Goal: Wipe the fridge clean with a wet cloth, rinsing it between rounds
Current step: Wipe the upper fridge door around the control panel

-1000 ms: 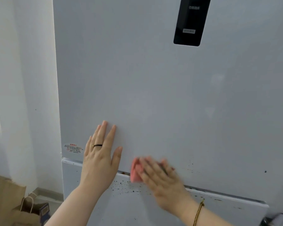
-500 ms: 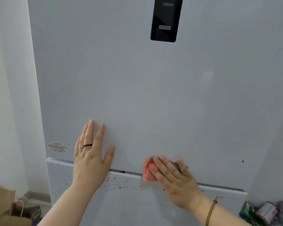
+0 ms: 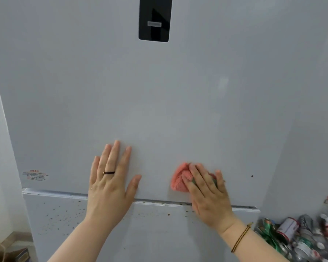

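Note:
A pale grey fridge [image 3: 159, 103] fills the view, with a black display panel [image 3: 155, 19] near the top. My left hand [image 3: 110, 184] lies flat on the upper door, fingers straight, a dark ring on one finger. My right hand [image 3: 206, 191] presses a pink cloth [image 3: 179, 180] against the lower part of the upper door, fingers straight over it. Most of the cloth is hidden under the hand. Brown specks [image 3: 64, 212] dot the top of the lower door [image 3: 155, 233] below the seam.
A small red-printed sticker [image 3: 35, 175] sits at the upper door's lower left corner. A single dark spot [image 3: 252, 176] marks the door at right. Crushed cans and bottles [image 3: 301, 235] pile at lower right. A paper bag [image 3: 0, 252] stands at lower left by the white wall.
My right hand has carried the cloth rightward along the seam and slightly up onto the upper door. The view has shifted right, bringing the cans into sight. My left hand stays flat.

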Demonstrator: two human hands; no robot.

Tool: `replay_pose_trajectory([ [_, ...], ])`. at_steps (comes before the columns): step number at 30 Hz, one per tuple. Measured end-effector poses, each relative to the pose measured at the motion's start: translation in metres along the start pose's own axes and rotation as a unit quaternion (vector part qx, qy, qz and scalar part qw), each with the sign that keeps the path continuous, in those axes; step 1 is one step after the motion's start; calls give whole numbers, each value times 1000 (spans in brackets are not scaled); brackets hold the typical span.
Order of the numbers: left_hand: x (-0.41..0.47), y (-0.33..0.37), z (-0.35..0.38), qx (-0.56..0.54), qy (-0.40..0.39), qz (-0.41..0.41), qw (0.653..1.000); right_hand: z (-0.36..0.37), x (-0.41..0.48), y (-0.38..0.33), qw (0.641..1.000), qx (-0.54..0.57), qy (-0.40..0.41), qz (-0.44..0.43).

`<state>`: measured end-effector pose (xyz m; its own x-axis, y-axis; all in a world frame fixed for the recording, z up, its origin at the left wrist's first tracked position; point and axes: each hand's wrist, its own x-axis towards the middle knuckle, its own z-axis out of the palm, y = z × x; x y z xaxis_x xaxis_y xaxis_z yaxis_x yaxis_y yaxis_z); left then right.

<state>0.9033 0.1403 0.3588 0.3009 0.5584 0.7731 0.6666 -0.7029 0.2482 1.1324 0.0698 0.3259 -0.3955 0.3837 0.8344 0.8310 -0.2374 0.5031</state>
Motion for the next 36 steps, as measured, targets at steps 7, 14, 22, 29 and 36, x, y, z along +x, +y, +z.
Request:
replay_pose_trajectory([
  [7, 5, 3, 10, 14, 5, 21, 1000, -12, -15, 53, 951, 65, 59, 296],
  [14, 4, 5, 6, 5, -27, 9, 1000, -27, -33, 7, 750, 235, 88, 612],
  [22, 5, 42, -3, -138, -44, 152, 978, -101, -28, -14, 557, 524, -58, 641],
  [29, 6, 72, 6, -186, -202, 279, 920, -113, 0, -10, 348, 746, -244, 513],
  [36, 15, 71, -5, -307, -269, 66, 911, -118, 4, -12, 513, 652, -371, 416],
])
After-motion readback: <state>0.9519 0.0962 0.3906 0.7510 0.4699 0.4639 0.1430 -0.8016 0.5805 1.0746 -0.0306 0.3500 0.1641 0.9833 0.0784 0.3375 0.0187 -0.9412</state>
